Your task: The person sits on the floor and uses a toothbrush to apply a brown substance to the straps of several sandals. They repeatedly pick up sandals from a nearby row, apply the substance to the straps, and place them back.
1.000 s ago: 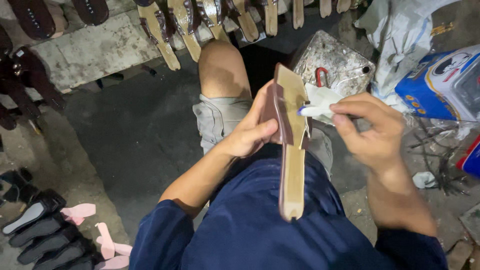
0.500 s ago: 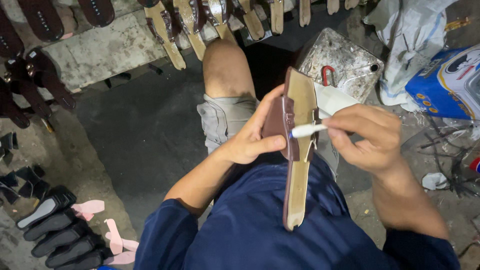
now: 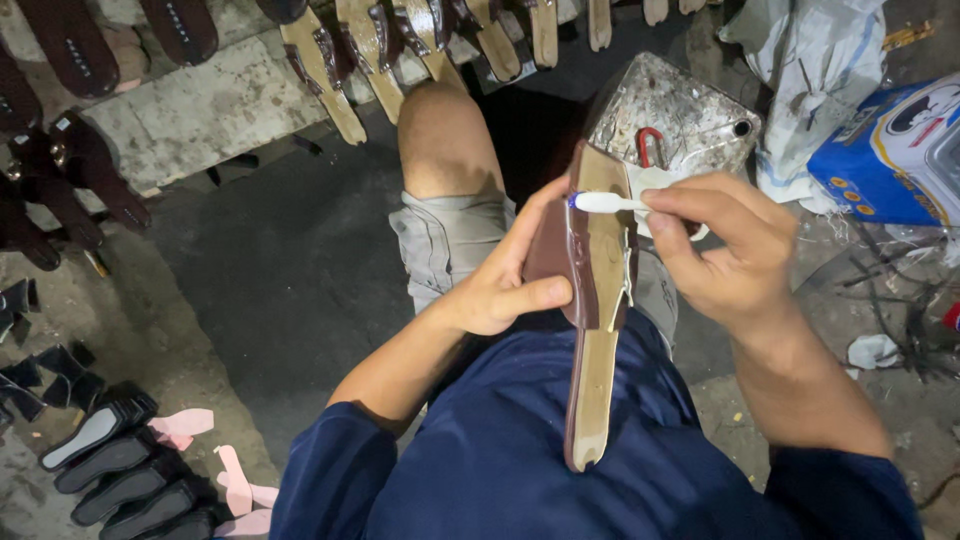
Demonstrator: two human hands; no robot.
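My left hand [image 3: 505, 285] grips a brown sandal [image 3: 592, 370] by its strap side, sole facing up, over my lap. The sole's tan inner face shows wet streaks of glue. My right hand [image 3: 730, 260] holds a white-handled brush [image 3: 605, 203] with its tip on the upper part of the sole, near the strap. Both hands are close together above my right knee.
A dented metal glue can [image 3: 675, 115] sits just beyond the sandal. A row of finished sandals [image 3: 400, 40] leans on a concrete ledge at the top. Black insoles [image 3: 120, 470] and pink pieces [image 3: 235, 485] lie bottom left. A blue box [image 3: 895, 150] is at right.
The brush has moved from the middle of the sole up toward its top end. The sandal has shifted slightly in my left hand.
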